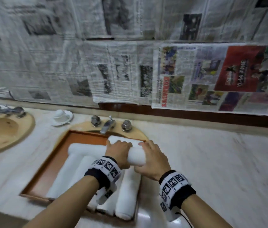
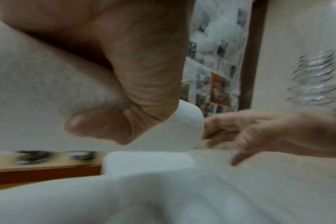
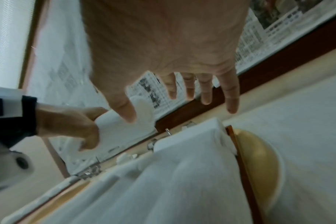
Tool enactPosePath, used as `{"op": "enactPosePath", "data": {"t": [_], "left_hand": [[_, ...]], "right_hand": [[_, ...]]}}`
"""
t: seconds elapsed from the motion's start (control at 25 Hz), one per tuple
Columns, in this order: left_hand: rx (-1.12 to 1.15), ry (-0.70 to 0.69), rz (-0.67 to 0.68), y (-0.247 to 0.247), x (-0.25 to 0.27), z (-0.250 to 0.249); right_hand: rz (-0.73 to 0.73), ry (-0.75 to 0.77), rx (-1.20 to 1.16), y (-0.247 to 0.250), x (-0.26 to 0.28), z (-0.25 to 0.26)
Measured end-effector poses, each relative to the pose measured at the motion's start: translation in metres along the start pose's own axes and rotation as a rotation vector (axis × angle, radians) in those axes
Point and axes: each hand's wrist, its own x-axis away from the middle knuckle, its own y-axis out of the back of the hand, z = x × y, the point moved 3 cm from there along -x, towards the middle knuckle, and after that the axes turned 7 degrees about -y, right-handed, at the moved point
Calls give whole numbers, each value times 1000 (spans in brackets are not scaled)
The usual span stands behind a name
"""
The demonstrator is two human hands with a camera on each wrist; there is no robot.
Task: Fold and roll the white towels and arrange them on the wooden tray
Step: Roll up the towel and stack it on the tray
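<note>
A wooden tray [image 1: 51, 162] lies across a sink on the counter, with several rolled white towels [image 1: 126, 195] side by side in it and two more along its far end. My left hand [image 1: 118, 150] grips another rolled towel [image 1: 137, 156] from above and holds it over the tray's right side. In the left wrist view my thumb [image 2: 98, 125] curls against that roll [image 2: 186, 128]. My right hand [image 1: 153, 153] is beside the roll's near end with spread, straight fingers [image 3: 189, 89]. From the right wrist, the left hand wraps the roll [image 3: 125, 128].
A faucet [image 1: 108, 125] with two knobs stands just behind the tray. A second beige sink [image 1: 1, 132] is at the left, and a white cup on a saucer [image 1: 61, 116] sits between the sinks. Newspaper sheets [image 1: 195, 76] cover the wall. Pale marble counter [image 1: 212, 162] extends to the right.
</note>
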Motion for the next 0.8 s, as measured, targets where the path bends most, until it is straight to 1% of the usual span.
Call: {"op": "enactPosePath", "data": {"t": [0.04, 0.08, 0.16, 0.24, 0.32, 0.4, 0.52, 0.6, 0.68, 0.8], "left_hand": [[18, 47, 5, 2, 1, 41], [35, 95, 11, 1, 1, 77], [10, 187, 44, -3, -1, 150], [-44, 229, 108, -15, -12, 200], [-70, 219, 158, -27, -31, 231], [-55, 199, 206, -40, -54, 246], [-13, 150, 259, -61, -83, 251], [27, 125, 254, -72, -92, 255], [99, 144, 304, -86, -97, 262], [137, 121, 368, -103, -107, 256]], "right_hand": [[-19, -33, -85, -13, -9, 14], [-12, -97, -144, -28, -15, 18], [83, -264, -152, -64, -28, 20], [189, -387, -137, -94, -25, 10], [251, -420, -183, -116, -19, 4], [252, -422, -234, -125, -14, 1], [229, -413, -242, -125, -11, 2], [225, -400, -241, -123, -10, 4], [222, -400, -232, -122, -9, 5], [218, -410, -236, -123, -9, 5]]}}
